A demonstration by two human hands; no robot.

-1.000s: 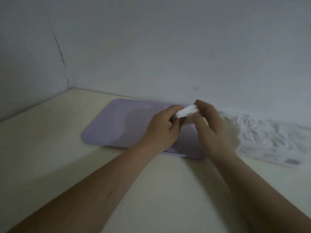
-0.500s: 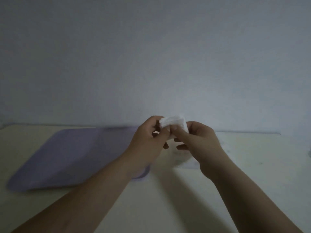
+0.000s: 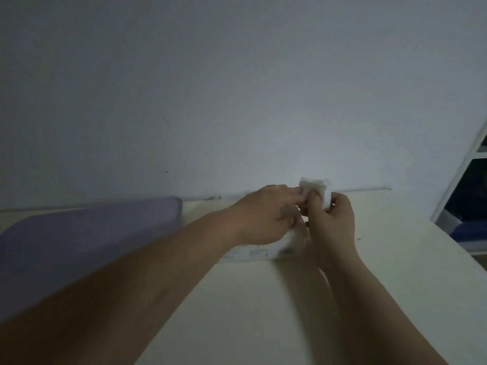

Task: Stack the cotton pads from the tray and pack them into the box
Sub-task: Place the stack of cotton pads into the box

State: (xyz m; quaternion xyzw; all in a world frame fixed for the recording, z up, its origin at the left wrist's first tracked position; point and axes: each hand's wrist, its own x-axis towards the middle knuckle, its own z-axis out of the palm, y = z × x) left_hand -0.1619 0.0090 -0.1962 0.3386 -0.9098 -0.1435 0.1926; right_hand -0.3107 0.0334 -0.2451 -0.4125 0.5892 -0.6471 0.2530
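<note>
Between both hands, pinched: the cotton pads.

Plain pale grey-white wall fills most of the view and has a few small dark marks. Cream tabletop butts against its base. Far right is a slanting white frame, dark behind it. Blue object low beside the frame, too blurred to identify. Light dim, soft shadows on tabletop.

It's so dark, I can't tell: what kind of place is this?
Probably a plain room indoors: a cream tabletop against a bare white wall, with a flat lilac tray on it.
</note>
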